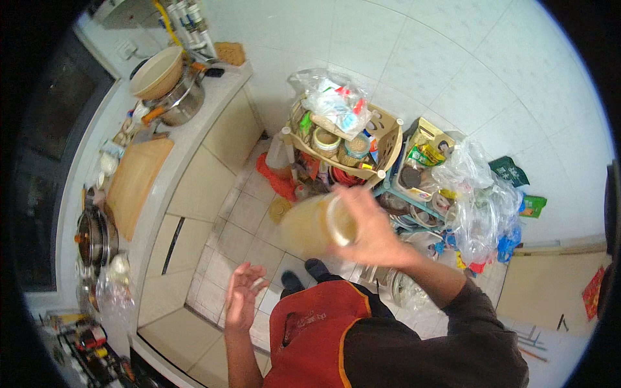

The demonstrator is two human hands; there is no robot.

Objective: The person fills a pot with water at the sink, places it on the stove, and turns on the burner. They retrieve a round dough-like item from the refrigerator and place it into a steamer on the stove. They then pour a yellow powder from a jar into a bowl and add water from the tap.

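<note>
My right hand (370, 226) is wrapped round a large jar (304, 227), held in the air in front of me. The jar is see-through with a yellowish tint and a pale rim by my fingers. It lies tilted on its side and is smeared by motion, so its contents cannot be made out. Lower and to the left, my left hand (243, 296) is apart from the jar, its fingers loosely bent and spread with nothing in them. Beyond the jar, a beige basket rack (390, 152) holds two smaller jars (326, 142) and a clear plastic bag (330, 97).
Along the left runs a counter (184, 145) with a wooden cutting board (139, 184), a steel pot (181, 103) under a beige bowl (158, 72), and another pot (97, 236). Plastic bags (475, 194) pile up at the right, beside a box of packets (420, 158). Red netting (277, 178) lies under the rack.
</note>
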